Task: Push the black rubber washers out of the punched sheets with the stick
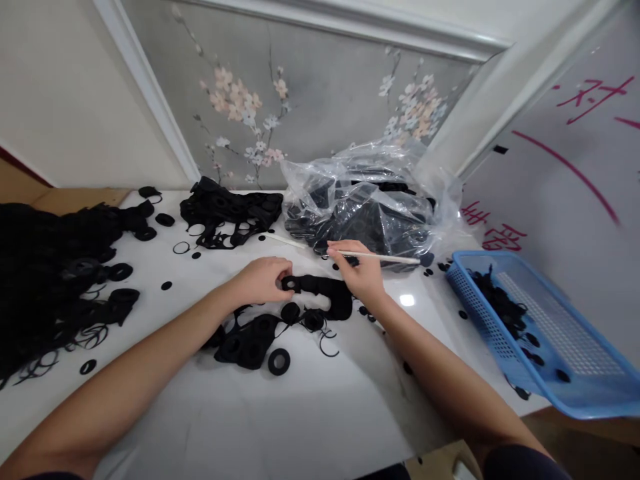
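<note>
My left hand [266,279] is closed, its thumb and fingers pinching a black rubber ring [291,283] at the left end of a punched black rubber sheet [341,303]. A thin pale stick [393,258], like a chopstick, is held in my right hand [361,270], pointing to the right. This hand is above the right end of the sheet; whether its lower fingers touch the sheet is hidden. Just below lie another holed rubber scrap [249,343] and a loose black ring [279,361].
A large heap of black rubber scraps [45,280] covers the table's left. Behind are a smaller scrap pile [233,210] and a clear plastic bag [370,213] of black pieces. A blue basket [595,393] holding black pieces stands right. Small discs are scattered around.
</note>
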### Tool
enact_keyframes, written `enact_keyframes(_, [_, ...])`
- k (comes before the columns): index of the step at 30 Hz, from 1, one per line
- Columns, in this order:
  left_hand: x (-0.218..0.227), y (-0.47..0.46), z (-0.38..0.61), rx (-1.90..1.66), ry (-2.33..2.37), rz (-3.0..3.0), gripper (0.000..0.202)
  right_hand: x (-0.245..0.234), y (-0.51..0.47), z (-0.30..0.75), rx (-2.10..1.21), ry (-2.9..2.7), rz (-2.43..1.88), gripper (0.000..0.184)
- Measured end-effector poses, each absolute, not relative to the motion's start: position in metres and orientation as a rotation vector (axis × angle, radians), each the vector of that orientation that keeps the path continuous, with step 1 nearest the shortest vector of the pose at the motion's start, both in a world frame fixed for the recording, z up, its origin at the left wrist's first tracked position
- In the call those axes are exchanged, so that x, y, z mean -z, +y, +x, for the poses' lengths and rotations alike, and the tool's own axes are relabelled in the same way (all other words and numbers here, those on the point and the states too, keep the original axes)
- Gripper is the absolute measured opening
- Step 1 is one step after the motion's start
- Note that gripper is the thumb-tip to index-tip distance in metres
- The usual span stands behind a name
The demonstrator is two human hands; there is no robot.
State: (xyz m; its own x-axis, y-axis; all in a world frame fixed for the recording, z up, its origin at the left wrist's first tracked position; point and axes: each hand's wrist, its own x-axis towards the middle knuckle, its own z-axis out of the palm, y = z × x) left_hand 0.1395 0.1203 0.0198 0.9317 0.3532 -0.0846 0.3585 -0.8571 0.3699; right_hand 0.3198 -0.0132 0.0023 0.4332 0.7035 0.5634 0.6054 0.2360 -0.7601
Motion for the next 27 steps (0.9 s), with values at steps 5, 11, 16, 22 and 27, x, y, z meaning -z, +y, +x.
enact_keyframes(5, [-0.021, 0.106, 0.137, -0.025, 0.499, 2.850, 0.046, 0.006, -0.023, 0.318, -0.631, -1.261, -1.490, 0.016])
enact_keyframes(11, [-0.015, 0.099, 0.142, 0.029, 0.390, 2.842, 0.040, 0.016, -0.021, 0.316, -0.789, -1.262, -1.432, 0.019])
enact_keyframes(16, [-0.017, 0.103, 0.147, 0.030, 0.369, 2.769, 0.034, 0.017, -0.018, 0.316, -0.800, -1.269, -1.435, 0.017])
enact_keyframes(22, [-0.016, 0.108, 0.147, 0.032, 0.368, 2.715, 0.035, 0.012, -0.020, 0.316, -0.842, -1.267, -1.449, 0.024])
enact_keyframes(27, [-0.017, 0.107, 0.147, 0.021, 0.358, 2.705, 0.035, 0.012, -0.020, 0.316, -0.846, -1.281, -1.452, 0.024])
